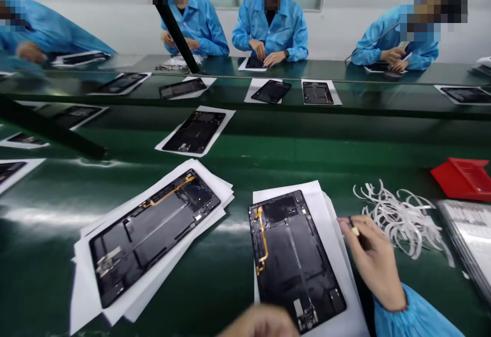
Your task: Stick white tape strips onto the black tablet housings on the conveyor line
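Right of centre, a black tablet housing (284, 245) with an orange flex cable lies on white paper sheets (320, 194). My right hand (372, 260) is just right of those sheets, its fingers curled together around a small pale piece and a thin dark bit at the fingertips. At the bottom edge, my left hand (261, 321) is blurred and partly cut off, near the lower end of this housing; its fingers are hidden. To the left, another open housing (153, 229) rests tilted on a stack of white sheets (134, 296).
Curled white strips (402, 219) lie at the right, beside a red tray (462, 178) and a stack of clear plastic trays (471, 234). Further housings on paper sit across the green bench (268, 148). A dark green bar (49, 130) crosses the left. Several people in blue work opposite.
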`<state>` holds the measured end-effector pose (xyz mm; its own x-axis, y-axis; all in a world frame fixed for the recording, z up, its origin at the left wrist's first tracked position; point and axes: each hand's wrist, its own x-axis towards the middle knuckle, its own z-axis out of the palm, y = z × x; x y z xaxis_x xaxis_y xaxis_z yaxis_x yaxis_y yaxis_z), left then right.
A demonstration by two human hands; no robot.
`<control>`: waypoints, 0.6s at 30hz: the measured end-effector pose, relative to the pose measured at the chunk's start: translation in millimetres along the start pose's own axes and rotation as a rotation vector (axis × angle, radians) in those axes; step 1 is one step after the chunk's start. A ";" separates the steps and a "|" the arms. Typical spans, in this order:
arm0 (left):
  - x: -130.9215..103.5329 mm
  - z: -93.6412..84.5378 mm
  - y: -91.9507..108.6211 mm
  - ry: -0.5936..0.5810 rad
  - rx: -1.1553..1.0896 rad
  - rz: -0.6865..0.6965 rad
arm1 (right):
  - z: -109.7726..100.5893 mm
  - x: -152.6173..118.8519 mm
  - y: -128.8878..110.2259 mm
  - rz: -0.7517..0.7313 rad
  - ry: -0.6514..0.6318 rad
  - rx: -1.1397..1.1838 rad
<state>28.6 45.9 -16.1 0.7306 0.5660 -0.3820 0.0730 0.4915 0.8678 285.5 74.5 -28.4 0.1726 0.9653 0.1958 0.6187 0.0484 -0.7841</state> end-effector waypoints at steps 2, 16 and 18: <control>26.6 -18.7 14.3 0.189 0.149 0.076 | 0.9 9.4 -2.4 0.024 -0.020 0.103; 112.1 -54.1 24.9 0.605 1.006 0.404 | 55.4 33.5 22.3 0.165 -0.173 0.531; 110.7 -53.2 23.1 0.598 1.028 0.386 | 54.5 33.7 21.3 0.147 -0.169 0.504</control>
<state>75.0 155.1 -55.2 0.4195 0.9020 0.1022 0.6157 -0.3654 0.6981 262.8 122.1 -70.6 0.0781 0.9969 -0.0021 0.1469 -0.0136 -0.9891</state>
